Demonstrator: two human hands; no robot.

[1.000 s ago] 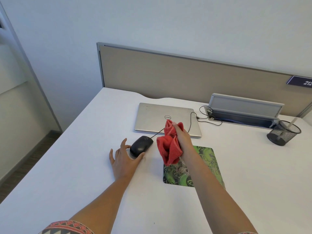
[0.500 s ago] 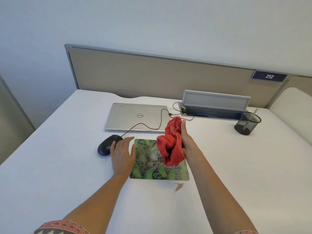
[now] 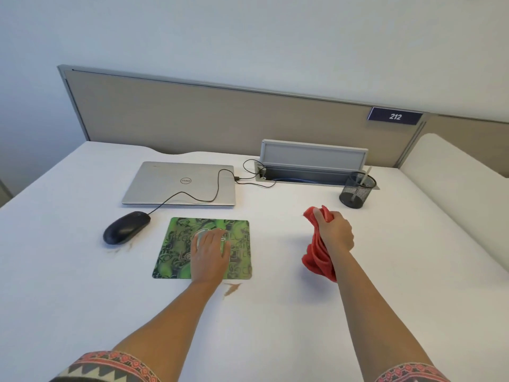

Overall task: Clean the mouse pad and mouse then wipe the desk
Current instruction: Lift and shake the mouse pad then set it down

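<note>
The left hand (image 3: 210, 253) lies flat, fingers straight, on the glossy green rectangular mouse pad (image 3: 176, 249) — the smooth black mouse (image 3: 126, 226) sits left of it. The right hand (image 3: 334, 233) grips a crumpled red cloth (image 3: 316, 257) above the white desk (image 3: 275, 312).

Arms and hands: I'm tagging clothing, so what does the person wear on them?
Forearms bare. The left sleeve and right sleeve carry a pink-red patterned band; the left also shows a dark-and-cream zigzag. No gloves, watch or rings show on the left hand or right hand.
</note>
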